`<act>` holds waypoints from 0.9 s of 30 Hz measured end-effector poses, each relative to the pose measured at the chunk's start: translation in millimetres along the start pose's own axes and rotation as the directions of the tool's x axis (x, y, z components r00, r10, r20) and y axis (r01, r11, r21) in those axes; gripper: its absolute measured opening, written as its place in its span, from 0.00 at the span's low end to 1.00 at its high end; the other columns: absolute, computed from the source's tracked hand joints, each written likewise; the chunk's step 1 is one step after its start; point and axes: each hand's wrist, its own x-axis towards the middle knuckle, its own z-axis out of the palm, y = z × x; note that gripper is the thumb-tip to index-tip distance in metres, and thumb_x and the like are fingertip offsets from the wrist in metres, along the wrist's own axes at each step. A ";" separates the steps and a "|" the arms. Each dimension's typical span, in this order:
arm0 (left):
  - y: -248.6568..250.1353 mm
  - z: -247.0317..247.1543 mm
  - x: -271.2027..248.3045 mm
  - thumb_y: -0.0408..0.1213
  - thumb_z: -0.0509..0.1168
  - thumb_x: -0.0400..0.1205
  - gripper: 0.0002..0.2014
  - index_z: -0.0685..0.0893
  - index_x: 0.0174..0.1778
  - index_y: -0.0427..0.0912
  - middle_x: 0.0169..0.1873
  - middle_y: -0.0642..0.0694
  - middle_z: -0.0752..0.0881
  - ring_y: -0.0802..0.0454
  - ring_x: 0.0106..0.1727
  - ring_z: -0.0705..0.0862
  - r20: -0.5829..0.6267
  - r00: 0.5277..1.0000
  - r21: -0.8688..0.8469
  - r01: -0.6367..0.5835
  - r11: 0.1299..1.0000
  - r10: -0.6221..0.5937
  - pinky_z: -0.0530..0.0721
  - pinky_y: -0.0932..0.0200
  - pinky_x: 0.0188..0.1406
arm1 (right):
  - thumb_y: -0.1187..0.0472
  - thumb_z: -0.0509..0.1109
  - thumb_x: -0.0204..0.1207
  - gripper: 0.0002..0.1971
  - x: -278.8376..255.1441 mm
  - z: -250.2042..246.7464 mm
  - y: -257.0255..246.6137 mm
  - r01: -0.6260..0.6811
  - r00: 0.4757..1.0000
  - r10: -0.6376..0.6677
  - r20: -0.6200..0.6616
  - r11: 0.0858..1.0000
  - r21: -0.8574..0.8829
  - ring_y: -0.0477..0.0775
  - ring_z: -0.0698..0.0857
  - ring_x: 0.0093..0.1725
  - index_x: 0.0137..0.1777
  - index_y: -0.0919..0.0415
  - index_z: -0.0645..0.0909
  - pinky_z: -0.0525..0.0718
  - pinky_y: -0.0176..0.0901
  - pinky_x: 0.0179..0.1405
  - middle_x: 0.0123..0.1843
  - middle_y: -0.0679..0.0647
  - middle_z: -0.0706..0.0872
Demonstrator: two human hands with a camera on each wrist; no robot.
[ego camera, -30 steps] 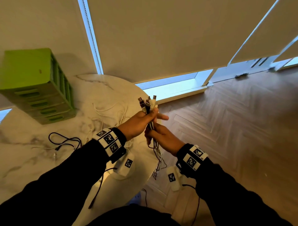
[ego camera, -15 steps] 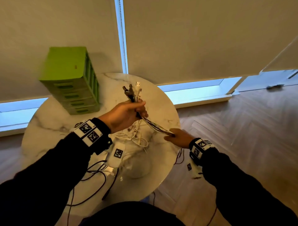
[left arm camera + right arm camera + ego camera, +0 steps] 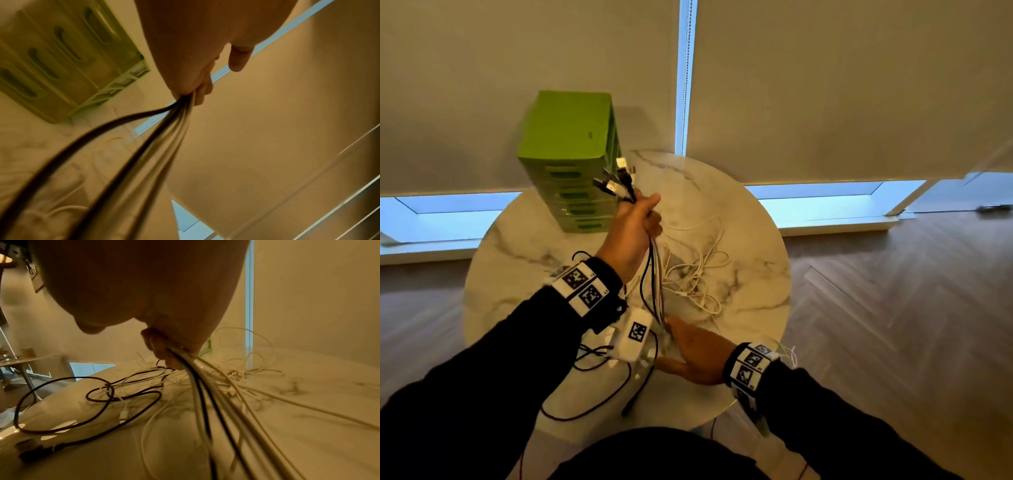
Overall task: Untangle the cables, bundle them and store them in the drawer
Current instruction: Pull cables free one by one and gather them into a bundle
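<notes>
My left hand (image 3: 643, 214) grips a bundle of black and white cables (image 3: 655, 274) near their plug ends (image 3: 616, 180), held up over the round marble table (image 3: 750, 240). The strands run taut down to my right hand (image 3: 671, 330), which pinches them low over the table's near side. The left wrist view shows the left hand (image 3: 191, 95) curled round the cables (image 3: 144, 146). In the right wrist view the right hand's fingers (image 3: 159, 347) clamp the strands (image 3: 205, 394). The green drawer unit (image 3: 570, 154) stands at the table's back left, its drawers shut.
Loose white cable loops (image 3: 698, 270) lie on the table right of the bundle, and black cable loops (image 3: 599, 387) trail near the front edge. Window blinds hang behind the table. Wooden floor (image 3: 893, 325) lies to the right.
Both hands moved from beside the table to above it. The left hand lifted the plug ends toward the drawer unit, and the right hand slid down the cables, away from the left.
</notes>
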 end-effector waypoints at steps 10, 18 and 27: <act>-15.1 -63.0 -6.8 0.34 0.60 0.88 0.15 0.67 0.38 0.51 0.27 0.54 0.65 0.56 0.26 0.62 0.007 0.995 0.098 0.102 0.990 -0.103 0.62 0.62 0.26 | 0.45 0.52 0.90 0.23 26.9 -67.3 28.3 -0.243 0.970 0.242 0.041 0.969 0.033 0.51 0.84 0.53 0.61 0.59 0.83 0.79 0.45 0.60 0.52 0.49 0.84; -34.1 -64.1 -2.0 0.36 0.62 0.88 0.16 0.67 0.36 0.53 0.25 0.55 0.64 0.55 0.27 0.63 0.001 0.988 0.189 0.149 0.971 -0.152 0.69 0.63 0.27 | 0.52 0.59 0.86 0.23 76.6 -52.5 82.5 -0.379 0.921 0.389 -0.038 0.864 -0.331 0.70 0.74 0.74 0.78 0.60 0.70 0.75 0.61 0.71 0.78 0.62 0.69; -54.3 -62.5 18.9 0.45 0.69 0.79 0.15 0.68 0.34 0.52 0.25 0.55 0.63 0.57 0.25 0.62 -0.028 0.984 0.224 0.179 0.958 -0.178 0.66 0.60 0.28 | 0.56 0.62 0.86 0.12 126.5 -78.5 103.1 -0.228 0.966 0.176 -0.188 0.924 -0.307 0.68 0.83 0.55 0.59 0.60 0.83 0.82 0.62 0.55 0.57 0.61 0.82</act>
